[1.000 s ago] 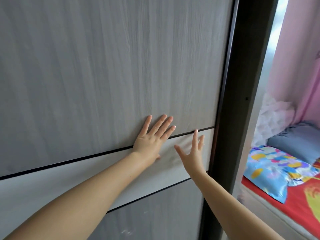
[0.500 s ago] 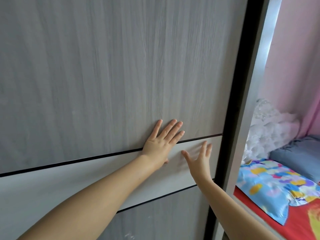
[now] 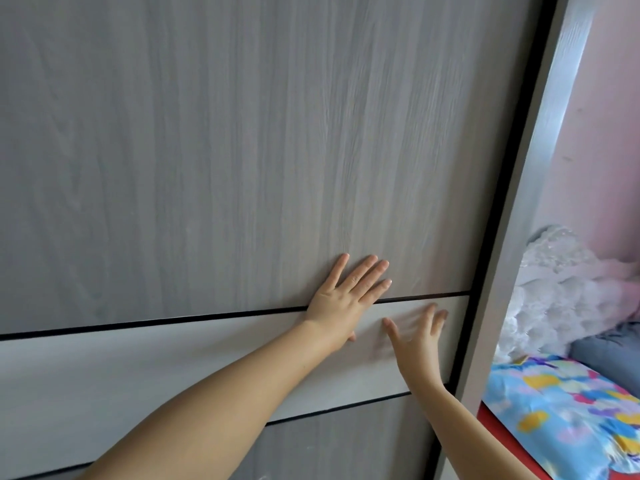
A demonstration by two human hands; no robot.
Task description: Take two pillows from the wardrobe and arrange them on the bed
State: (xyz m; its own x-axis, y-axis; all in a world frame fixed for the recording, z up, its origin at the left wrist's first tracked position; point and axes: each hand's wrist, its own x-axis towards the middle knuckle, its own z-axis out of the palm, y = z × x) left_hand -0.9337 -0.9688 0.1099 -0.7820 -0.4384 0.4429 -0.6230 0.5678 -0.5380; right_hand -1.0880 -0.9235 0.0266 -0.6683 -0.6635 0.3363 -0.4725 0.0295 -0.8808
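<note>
Both palms lie flat, grips released, on the wardrobe door (image 3: 242, 168): left hand (image 3: 343, 299), right hand (image 3: 417, 344) at its 4 o'clock (blurred). Opening step; next, slide it aside.

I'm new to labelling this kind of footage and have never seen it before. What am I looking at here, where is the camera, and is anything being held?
There is no machine: a person wears a camera on the head, looking forward and down at their own bare arms. Both hands are open and hold nothing. The left hand lies flat on a grey wood-grain wardrobe door, across a dark seam above a paler band. The right hand is spread on that band, slightly blurred. At the right, past the door's dark edge, is a bed with a colourful patterned pillow.
</note>
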